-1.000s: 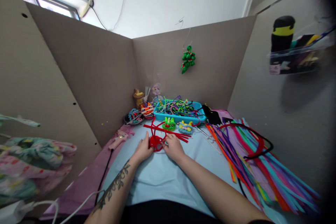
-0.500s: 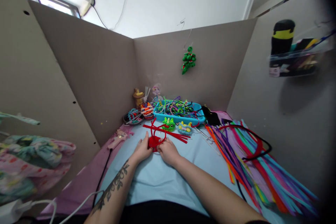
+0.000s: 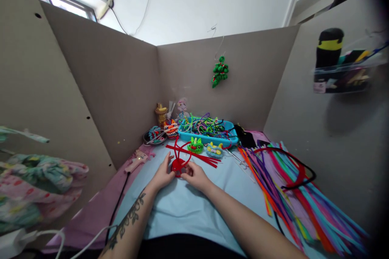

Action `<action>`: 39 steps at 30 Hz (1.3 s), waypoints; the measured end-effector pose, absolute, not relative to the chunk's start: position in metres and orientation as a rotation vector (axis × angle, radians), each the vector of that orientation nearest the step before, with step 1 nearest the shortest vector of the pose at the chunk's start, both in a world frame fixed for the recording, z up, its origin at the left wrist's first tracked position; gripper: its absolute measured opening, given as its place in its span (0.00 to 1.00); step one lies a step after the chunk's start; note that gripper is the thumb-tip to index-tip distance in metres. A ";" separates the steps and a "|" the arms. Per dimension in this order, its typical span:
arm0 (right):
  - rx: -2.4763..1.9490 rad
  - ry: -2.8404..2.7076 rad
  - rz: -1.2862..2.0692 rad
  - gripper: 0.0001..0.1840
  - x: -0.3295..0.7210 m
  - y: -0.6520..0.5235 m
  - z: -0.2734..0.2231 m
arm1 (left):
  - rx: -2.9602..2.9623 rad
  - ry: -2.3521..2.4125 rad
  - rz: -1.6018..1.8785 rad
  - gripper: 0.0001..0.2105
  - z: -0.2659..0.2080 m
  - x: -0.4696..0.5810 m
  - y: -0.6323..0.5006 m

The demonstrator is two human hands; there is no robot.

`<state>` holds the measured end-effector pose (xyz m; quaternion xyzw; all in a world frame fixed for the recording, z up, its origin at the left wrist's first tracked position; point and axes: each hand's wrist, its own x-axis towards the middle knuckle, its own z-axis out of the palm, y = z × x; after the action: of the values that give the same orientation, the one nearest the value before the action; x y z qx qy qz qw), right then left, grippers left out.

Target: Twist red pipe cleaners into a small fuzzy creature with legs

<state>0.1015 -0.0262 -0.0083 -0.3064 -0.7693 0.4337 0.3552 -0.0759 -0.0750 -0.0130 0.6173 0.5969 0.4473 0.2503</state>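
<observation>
Between my two hands is a red pipe-cleaner piece (image 3: pixel 178 164), rounded, with a gap low down and long loose ends looping upward. My left hand (image 3: pixel 163 173) grips its left side, thumb at the lower edge. On the opposite side, my right hand (image 3: pixel 196 175) pinches the lower right edge with bent fingers. Just beyond lie several straight red pipe cleaners (image 3: pixel 205 159). Close to them sit a green pipe-cleaner figure (image 3: pixel 195 145) and a blue and yellow one (image 3: pixel 214 150).
A blue basket (image 3: pixel 209 139) of tangled pipe cleaners stands at the back. Scissors (image 3: pixel 238 158) lie right of the figures, near a spread of colourful pipe cleaners (image 3: pixel 288 186). At left is a pink glue gun (image 3: pixel 137 161) with a black cord. Grey panels (image 3: pixel 194 77) enclose the table.
The red piece has tilted, so its rounded top and the gap below show more. My right fingers have shifted lower along its edge. The view has moved slightly.
</observation>
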 end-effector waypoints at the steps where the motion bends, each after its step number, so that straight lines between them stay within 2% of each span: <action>1: -0.767 -1.904 1.265 0.15 0.100 -0.027 -0.008 | 1.682 1.587 1.249 0.40 -0.013 -0.076 -0.076; 3: -0.714 -1.723 1.483 0.18 0.096 -0.029 -0.007 | 1.701 1.551 1.281 0.39 -0.012 -0.074 -0.076; 5: -0.681 -1.593 1.573 0.15 0.093 -0.031 -0.005 | 1.705 1.566 1.284 0.40 -0.011 -0.072 -0.077; 8: -0.701 -1.516 1.569 0.10 0.094 -0.031 -0.004 | 1.661 1.590 1.271 0.43 -0.007 -0.070 -0.078; 11: -0.743 -1.472 1.523 0.11 0.097 -0.027 -0.007 | 1.588 1.540 1.299 0.45 -0.004 -0.071 -0.079; 20: -0.916 -1.484 1.545 0.12 0.097 -0.025 -0.019 | 1.517 1.460 1.337 0.35 -0.005 -0.075 -0.077; 39: -0.699 -1.375 1.709 0.16 0.097 -0.026 -0.009 | 1.359 1.417 1.371 0.35 -0.006 -0.076 -0.075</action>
<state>0.0974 -0.0260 -0.0085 -0.2774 -0.5456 0.6778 0.4074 -0.0762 -0.0747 -0.0057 0.5285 0.5510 0.5329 0.3648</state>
